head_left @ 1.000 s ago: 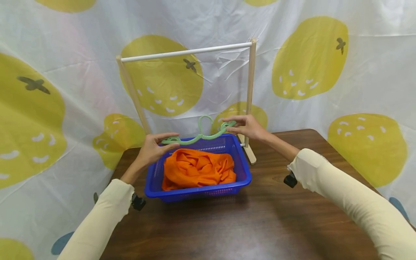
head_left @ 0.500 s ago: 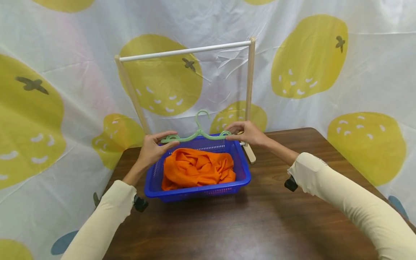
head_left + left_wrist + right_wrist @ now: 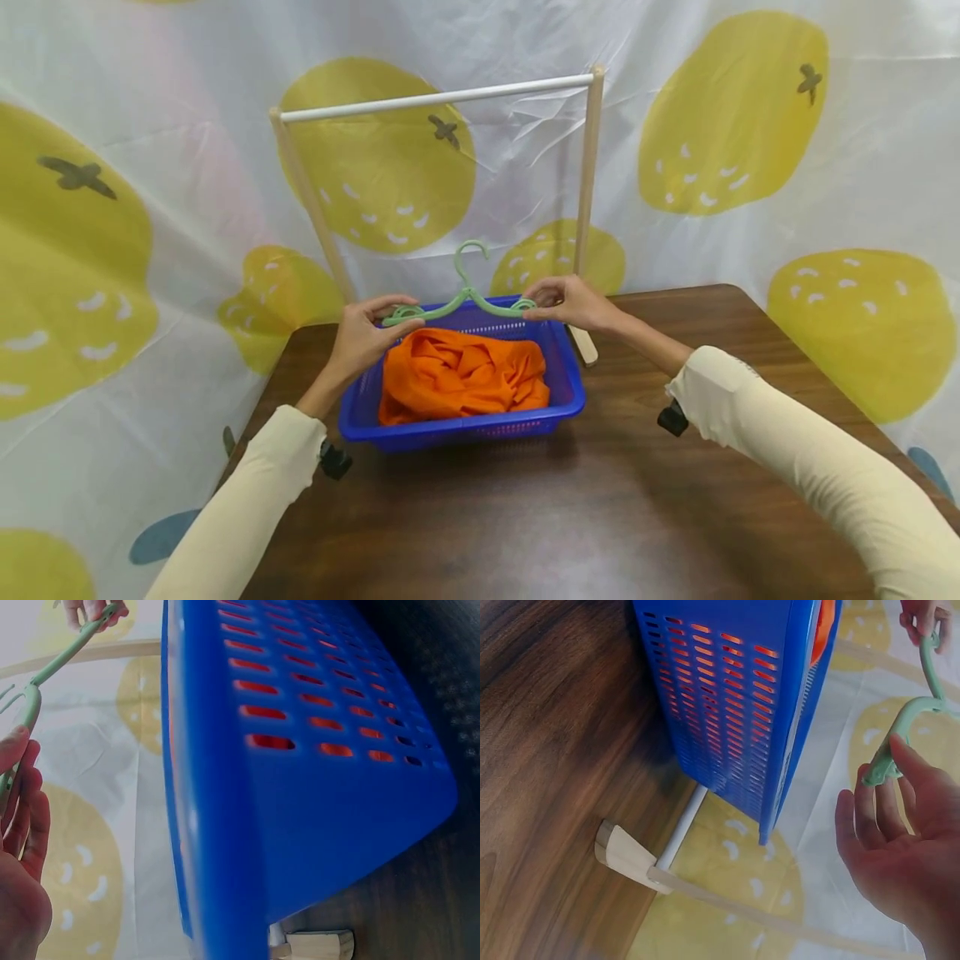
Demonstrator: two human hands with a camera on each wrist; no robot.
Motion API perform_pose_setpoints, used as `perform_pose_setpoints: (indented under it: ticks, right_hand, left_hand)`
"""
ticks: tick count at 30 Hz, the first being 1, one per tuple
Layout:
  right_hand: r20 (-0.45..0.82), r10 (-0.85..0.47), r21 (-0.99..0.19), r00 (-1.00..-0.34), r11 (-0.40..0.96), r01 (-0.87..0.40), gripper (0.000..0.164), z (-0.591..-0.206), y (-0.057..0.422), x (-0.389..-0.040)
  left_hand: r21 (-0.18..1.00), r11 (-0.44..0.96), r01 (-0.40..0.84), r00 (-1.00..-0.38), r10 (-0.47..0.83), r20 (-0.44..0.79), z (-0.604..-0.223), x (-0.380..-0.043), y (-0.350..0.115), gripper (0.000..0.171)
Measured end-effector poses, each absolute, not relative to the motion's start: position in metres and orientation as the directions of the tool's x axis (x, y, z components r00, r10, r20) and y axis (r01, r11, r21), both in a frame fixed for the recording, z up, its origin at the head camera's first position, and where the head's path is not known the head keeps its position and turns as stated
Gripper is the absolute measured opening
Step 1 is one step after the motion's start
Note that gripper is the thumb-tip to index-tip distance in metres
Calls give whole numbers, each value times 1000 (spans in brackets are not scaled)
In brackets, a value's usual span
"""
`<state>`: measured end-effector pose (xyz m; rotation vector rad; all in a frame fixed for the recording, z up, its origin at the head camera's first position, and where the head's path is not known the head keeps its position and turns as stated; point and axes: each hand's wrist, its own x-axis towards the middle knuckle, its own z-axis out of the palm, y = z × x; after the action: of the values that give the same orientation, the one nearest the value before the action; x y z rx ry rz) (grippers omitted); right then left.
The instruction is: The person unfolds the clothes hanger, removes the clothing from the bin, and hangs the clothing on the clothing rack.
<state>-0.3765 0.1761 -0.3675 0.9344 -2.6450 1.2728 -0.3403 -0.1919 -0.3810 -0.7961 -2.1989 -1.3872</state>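
Note:
A light green clothes hanger (image 3: 467, 292) is held level above the back rim of a blue plastic basket (image 3: 465, 427), its hook pointing up. My left hand (image 3: 367, 335) pinches the hanger's left end between thumb and fingers. At the other end, my right hand (image 3: 573, 303) grips it the same way. In the right wrist view, the thumb of the right hand (image 3: 911, 832) presses on the green arm while the fingers lie beneath it. Crumpled orange cloth (image 3: 465, 375) lies inside the basket, below the hanger.
Behind the basket stands a rack with wooden posts (image 3: 589, 167) and a white top bar (image 3: 435, 99). Its wooden foot (image 3: 584, 345) shows right of the basket on the brown table (image 3: 637, 500). A curtain with yellow fruit print (image 3: 735, 112) hangs close behind.
The hanger's hook has swung from leaning back to standing upright, and the right end has come down level with the left. Both hands keep hold of it. The head view has shifted slightly.

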Motion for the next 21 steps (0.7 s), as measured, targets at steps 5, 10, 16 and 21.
perform_pose_setpoints:
  ticks: [5, 10, 16, 21]
  right_hand:
    - [330, -534, -631, -779, 489, -603, 27, -362, 167, -377]
    - [340, -563, -641, -754, 448, -623, 30, -356, 153, -376]
    - [322, -554, -661, -767, 448, -601, 33, -350, 137, -372]
    - [331, -523, -666, -786, 461, -587, 36, -347, 126, -371]
  left_hand:
    - [672, 320, 667, -744, 256, 617, -379, -340, -189, 23]
    - [685, 294, 667, -745, 265, 612, -380, -340, -184, 22]
    - [687, 285, 668, -744, 254, 618, -382, -339, -179, 24]
    - [685, 290, 668, -744, 241, 623, -382, -336, -175, 24]
